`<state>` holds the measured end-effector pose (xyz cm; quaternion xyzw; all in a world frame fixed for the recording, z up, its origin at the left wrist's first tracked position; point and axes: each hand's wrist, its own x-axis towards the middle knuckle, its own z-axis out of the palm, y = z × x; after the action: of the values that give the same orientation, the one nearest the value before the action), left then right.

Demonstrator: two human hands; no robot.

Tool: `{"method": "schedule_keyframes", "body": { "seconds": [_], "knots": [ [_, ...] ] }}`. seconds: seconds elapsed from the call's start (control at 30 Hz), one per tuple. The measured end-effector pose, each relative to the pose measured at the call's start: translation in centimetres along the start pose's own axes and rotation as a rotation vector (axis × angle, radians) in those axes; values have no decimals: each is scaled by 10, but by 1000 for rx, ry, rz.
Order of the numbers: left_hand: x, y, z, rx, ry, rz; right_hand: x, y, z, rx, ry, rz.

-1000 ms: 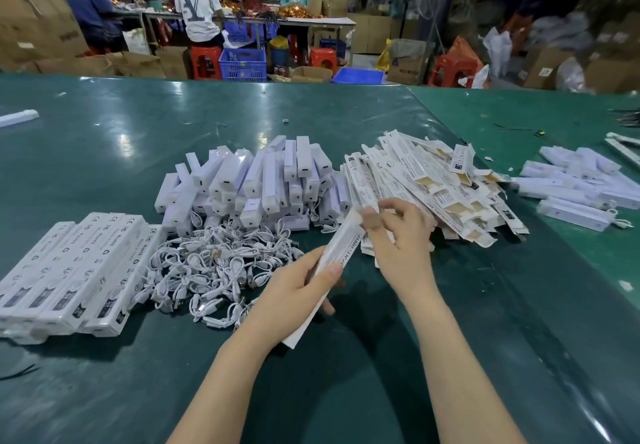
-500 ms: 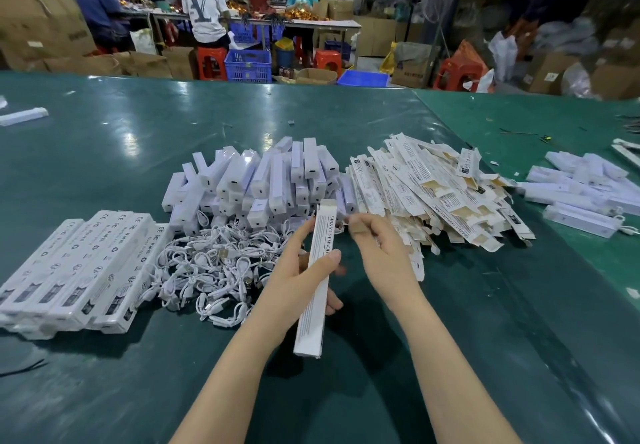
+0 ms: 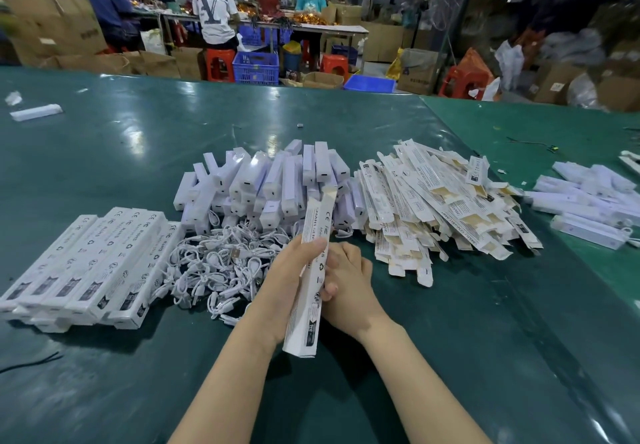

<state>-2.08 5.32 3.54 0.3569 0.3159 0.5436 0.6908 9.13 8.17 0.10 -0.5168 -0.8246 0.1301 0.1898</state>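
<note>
A long white printed carton (image 3: pixel 310 291) stands almost upright in front of me, its top flap open. My left hand (image 3: pixel 284 287) grips it at mid length, thumb across the printed face. My right hand (image 3: pixel 348 284) holds its right side, fingers curled against the carton. Behind it lie a heap of white lamp bars (image 3: pixel 270 184), a tangle of white short cables (image 3: pixel 214 263) and a heap of flat unfolded cartons (image 3: pixel 443 208).
A row of closed filled cartons (image 3: pixel 90 267) lies at the left on the green table (image 3: pixel 485 322). More white bars (image 3: pixel 588 201) lie at the far right, one stray bar (image 3: pixel 36 112) far left. People work at tables beyond, among stools and crates.
The carton swung from slanting to nearly upright. My right hand came back from the flat-carton heap and the carton's top down to its right side, beside my left hand.
</note>
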Motion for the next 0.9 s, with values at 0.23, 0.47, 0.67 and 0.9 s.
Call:
{"method": "schedule_keyframes", "body": {
  "seconds": [0.23,0.47,0.67,0.9],
  "knots": [
    [0,0,-2,-41,11,2,-6,3,1,-91,-4,-11],
    [1,0,-2,-31,-20,71,-7,0,6,-78,132,65],
    [0,-1,-1,61,58,123,-15,19,-31,697,472,412],
    [1,-11,7,229,162,156,-22,26,-43,951,322,392]
  ]
}}
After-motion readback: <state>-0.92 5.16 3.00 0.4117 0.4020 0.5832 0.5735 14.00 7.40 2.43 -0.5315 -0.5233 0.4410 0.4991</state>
